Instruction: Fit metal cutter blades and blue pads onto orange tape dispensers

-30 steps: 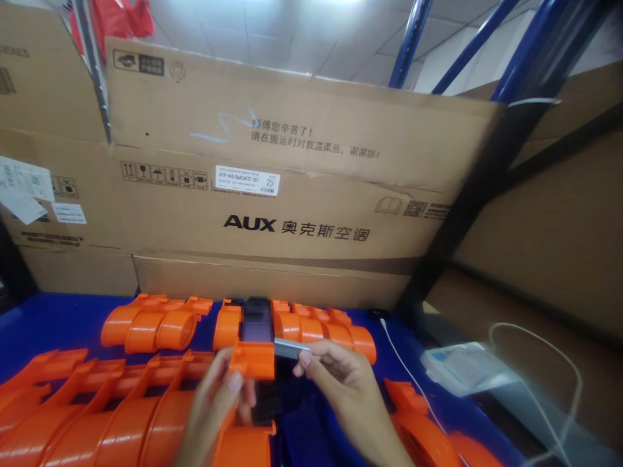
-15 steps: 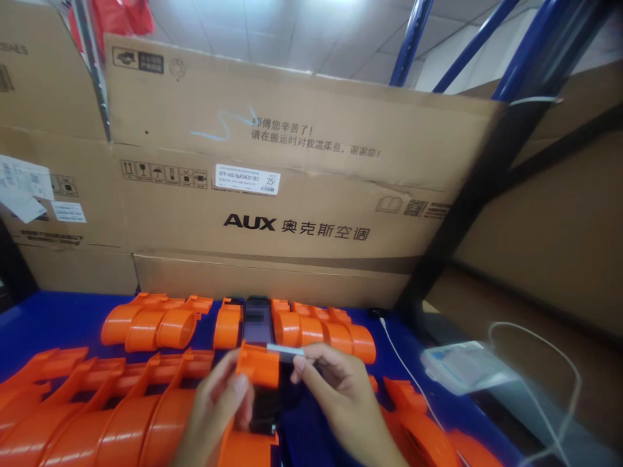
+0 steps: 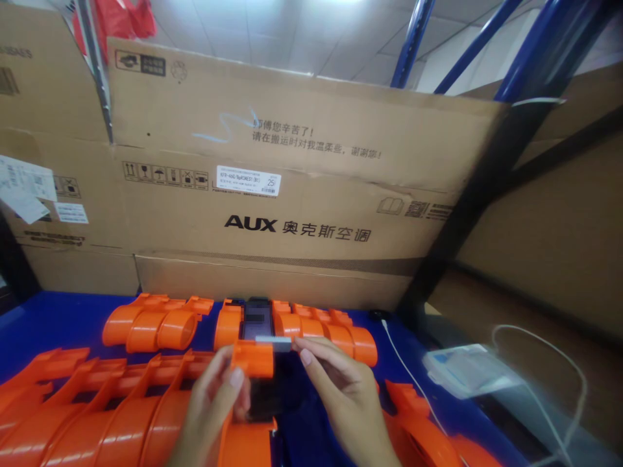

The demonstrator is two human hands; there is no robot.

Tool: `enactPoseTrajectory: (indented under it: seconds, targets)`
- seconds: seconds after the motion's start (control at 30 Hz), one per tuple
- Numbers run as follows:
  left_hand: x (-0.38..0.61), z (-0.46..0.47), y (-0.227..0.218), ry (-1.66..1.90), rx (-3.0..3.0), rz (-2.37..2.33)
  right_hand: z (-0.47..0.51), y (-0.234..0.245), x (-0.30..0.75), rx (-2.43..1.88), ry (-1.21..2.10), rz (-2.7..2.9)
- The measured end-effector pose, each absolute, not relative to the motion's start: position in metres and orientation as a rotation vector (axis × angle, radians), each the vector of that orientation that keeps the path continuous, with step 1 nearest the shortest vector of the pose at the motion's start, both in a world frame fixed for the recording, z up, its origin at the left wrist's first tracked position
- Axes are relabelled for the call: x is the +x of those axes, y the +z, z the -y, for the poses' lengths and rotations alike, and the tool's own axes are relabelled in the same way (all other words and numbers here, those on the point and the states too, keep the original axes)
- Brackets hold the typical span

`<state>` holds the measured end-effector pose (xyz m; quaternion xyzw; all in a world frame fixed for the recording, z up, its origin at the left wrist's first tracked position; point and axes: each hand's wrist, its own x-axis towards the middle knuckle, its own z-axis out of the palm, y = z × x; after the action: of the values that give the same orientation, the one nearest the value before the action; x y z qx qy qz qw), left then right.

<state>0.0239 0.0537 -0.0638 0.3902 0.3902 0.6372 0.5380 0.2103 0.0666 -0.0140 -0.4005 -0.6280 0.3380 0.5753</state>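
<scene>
My left hand (image 3: 210, 405) grips an orange plastic housing part (image 3: 253, 360) by its upper end, thumb on its face, above the blue table. My right hand (image 3: 341, 389) pinches a thin grey metal strip (image 3: 273, 339) and holds it against the top edge of that orange part. A dark inset shows in the part below my fingers. More of the same orange part reaches down to the bottom edge between my wrists.
Rows of orange curved housings (image 3: 111, 415) lie on the blue table (image 3: 43, 321), with another row (image 3: 311, 327) at the back around a dark phone-like device (image 3: 257, 318). Large cardboard boxes (image 3: 272, 194) stand behind. A white cable (image 3: 413, 383) and a clear packet (image 3: 467, 370) lie at right.
The grey strip has slid left onto the top edge of the orange part, with less of it showing. Both hands shifted only slightly.
</scene>
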Motion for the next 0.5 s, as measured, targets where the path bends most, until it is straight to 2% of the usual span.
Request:
enactPoseTrajectory:
  seconds: [0.5]
  targets:
    - [0.0201,-0.0614,-0.0724,1.416,0.979,-0.994,-0.0574,-0.008,0.2011,-0.933,0.817,1.684]
